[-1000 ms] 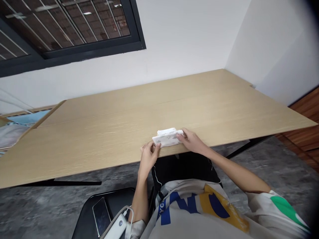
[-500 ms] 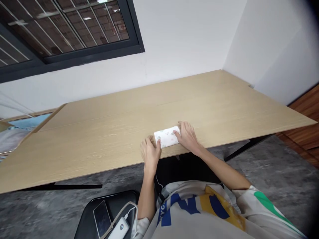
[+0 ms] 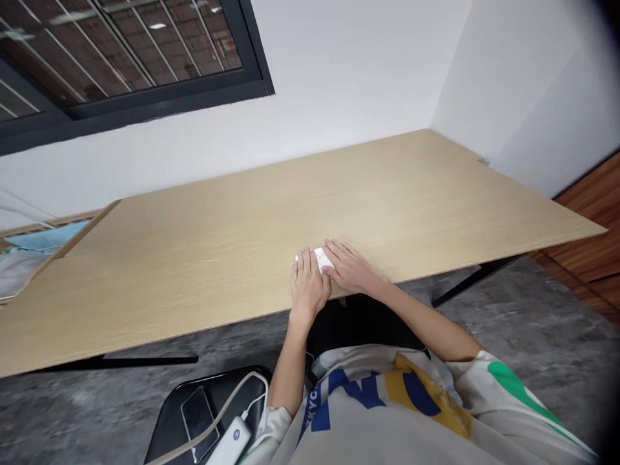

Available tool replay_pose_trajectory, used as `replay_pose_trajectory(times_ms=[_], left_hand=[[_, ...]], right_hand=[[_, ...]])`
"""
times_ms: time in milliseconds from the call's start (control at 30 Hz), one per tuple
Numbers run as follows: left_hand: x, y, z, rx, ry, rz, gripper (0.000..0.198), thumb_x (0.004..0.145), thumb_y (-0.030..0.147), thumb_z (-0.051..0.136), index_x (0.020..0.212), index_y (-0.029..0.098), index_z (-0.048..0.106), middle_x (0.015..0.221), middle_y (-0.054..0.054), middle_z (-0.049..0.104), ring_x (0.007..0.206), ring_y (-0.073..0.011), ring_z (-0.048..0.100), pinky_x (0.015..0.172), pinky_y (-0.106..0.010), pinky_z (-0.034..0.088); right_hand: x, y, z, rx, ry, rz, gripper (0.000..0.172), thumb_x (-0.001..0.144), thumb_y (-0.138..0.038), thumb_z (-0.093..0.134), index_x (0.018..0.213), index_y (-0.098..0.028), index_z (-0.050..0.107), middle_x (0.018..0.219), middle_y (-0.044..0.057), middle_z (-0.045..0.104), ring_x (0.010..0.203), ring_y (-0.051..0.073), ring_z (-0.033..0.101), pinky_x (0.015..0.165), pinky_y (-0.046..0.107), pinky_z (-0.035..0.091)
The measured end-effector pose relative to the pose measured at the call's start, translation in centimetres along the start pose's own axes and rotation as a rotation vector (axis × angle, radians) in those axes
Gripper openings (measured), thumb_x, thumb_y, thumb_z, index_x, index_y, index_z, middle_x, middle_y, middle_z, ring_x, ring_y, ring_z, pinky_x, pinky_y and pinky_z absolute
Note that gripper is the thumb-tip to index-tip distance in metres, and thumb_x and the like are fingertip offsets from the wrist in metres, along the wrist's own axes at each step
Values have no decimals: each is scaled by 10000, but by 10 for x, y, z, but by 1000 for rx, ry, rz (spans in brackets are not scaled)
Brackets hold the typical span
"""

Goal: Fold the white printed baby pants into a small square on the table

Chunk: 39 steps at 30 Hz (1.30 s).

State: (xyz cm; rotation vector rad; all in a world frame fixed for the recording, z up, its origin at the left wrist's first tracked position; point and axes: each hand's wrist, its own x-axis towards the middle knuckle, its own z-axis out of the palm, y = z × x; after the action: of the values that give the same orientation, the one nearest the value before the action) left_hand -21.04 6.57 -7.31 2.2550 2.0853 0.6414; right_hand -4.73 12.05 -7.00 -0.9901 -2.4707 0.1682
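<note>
A small white cloth or paper piece with a faint printed pattern (image 3: 321, 258) lies on the table near its front edge, mostly covered by my hands. My left hand (image 3: 309, 279) rests flat over its left part, fingers stretched forward. Across its right part lies my right hand (image 3: 349, 266), palm down, fingers extended toward the left. The thumb of the right hand touches or nearly touches the left hand. Only a narrow strip of the white piece shows between the hands, so I cannot tell whether it is folded beneath them.
The wooden table (image 3: 217, 226) stretches to both sides and back to the wall. Below left, a black chair (image 3: 169, 413) holds a phone (image 3: 199, 420) and a white power bank (image 3: 231, 442) with a cable. A bin-like space with blue cloth (image 3: 51, 237) sits at the far left.
Both hands have moved from gripping the white piece's two ends to lying flat on top of it, closer together. Less of the piece shows. The view has shifted slightly.
</note>
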Motion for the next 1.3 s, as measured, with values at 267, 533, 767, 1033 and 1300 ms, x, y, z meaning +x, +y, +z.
replay_pose_trajectory(times_ms=[267, 533, 767, 1033, 1300], left_hand=[[1, -2, -5, -23, -52, -35, 703, 1056, 437, 296, 1602, -6, 292, 1690, -257, 284, 1598, -373, 238, 1295, -575, 244], [9, -5, -4, -61, -6, -48, 625, 1036, 445, 335, 1536, 77, 402, 1599, -238, 455, 1537, -378, 366, 1277, -601, 252], [8, -9, -5, -72, -31, -54, 665, 1040, 489, 323, 1582, 105, 350, 1662, -222, 374, 1577, -367, 297, 1290, -607, 209], [5, -14, -10, -97, -97, -2, 750, 1067, 505, 270, 1634, 20, 192, 1712, -268, 191, 1624, -346, 129, 1305, -601, 157], [-28, -11, -27, -105, 175, 126, 471, 1067, 421, 441, 1488, 215, 482, 1593, -174, 493, 1499, -306, 444, 1201, -536, 354]], right_hand=[[1, 4, 1, 12, -38, 0, 738, 1098, -539, 222, 1604, -15, 345, 1661, 249, 351, 1568, 350, 298, 1285, 556, 236], [10, 6, -4, 67, -32, 10, 579, 1102, -518, 279, 1450, -126, 525, 1475, 203, 576, 1448, 324, 456, 1234, 560, 306], [8, 7, -4, 74, -34, 31, 605, 1098, -525, 280, 1534, -138, 442, 1576, 196, 489, 1513, 324, 382, 1247, 566, 291], [4, 8, -5, 84, -43, 35, 721, 1096, -553, 225, 1638, -80, 286, 1695, 220, 296, 1601, 316, 218, 1296, 563, 197], [-27, 15, -40, 185, 149, 78, 682, 1075, -525, 394, 1651, -183, 267, 1674, 194, 350, 1574, 324, 285, 1266, 587, 262]])
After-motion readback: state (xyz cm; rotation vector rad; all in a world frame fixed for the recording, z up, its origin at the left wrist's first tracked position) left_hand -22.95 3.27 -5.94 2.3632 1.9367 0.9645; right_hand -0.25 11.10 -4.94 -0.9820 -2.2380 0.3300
